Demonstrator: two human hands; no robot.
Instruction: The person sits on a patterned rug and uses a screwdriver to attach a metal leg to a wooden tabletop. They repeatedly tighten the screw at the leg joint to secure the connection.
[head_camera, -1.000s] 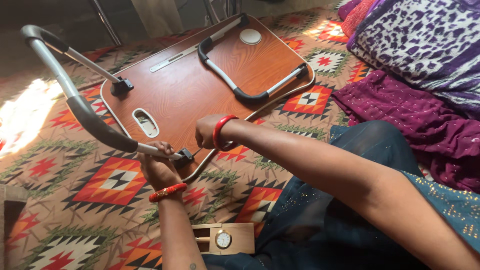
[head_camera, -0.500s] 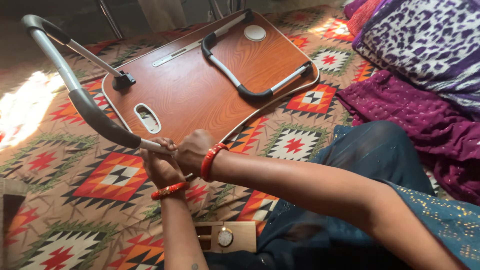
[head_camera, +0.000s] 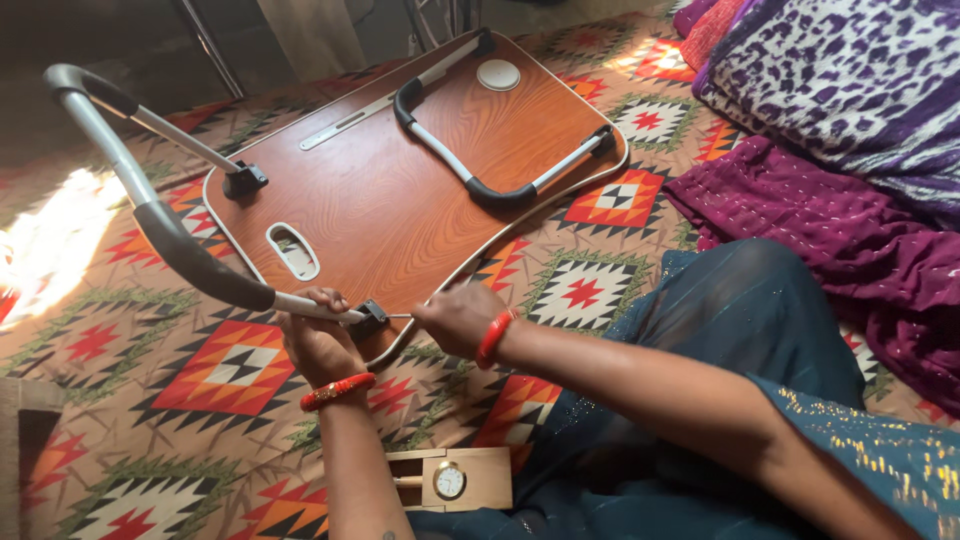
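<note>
Left hand (head_camera: 318, 335) is clamped around the raised metal leg (head_camera: 170, 235) of the upside-down folding lap table (head_camera: 400, 190), gripping the silver tube just beside the black hinge bracket (head_camera: 368, 318) at the table's near edge. The right hand (head_camera: 458, 318), on the other side of that bracket, has its fingers pinched together on something thin at the hinge; what it is cannot be made out. Both wrists carry orange-red bangles.

The lap table lies underside up on a patterned rug (head_camera: 240, 370), its wood-grain board tilted away from the person. The held leg rises from the bracket and curves up and over past the table's left edge, with a dark foam sleeve along its bend, then runs back down to a second black bracket (head_camera: 245, 180) on the board. At the table's far end the other leg (head_camera: 500, 175) lies folded flat against the board. An oval cut-out (head_camera: 293, 250) sits near the left edge and a round white disc (head_camera: 498, 74) near the far edge.

Nearer than the table, by the person's teal-clad knee, a small wooden box with a clock face (head_camera: 450, 480) rests on the rug. Right of the table lie purple cloths (head_camera: 850, 130).
</note>
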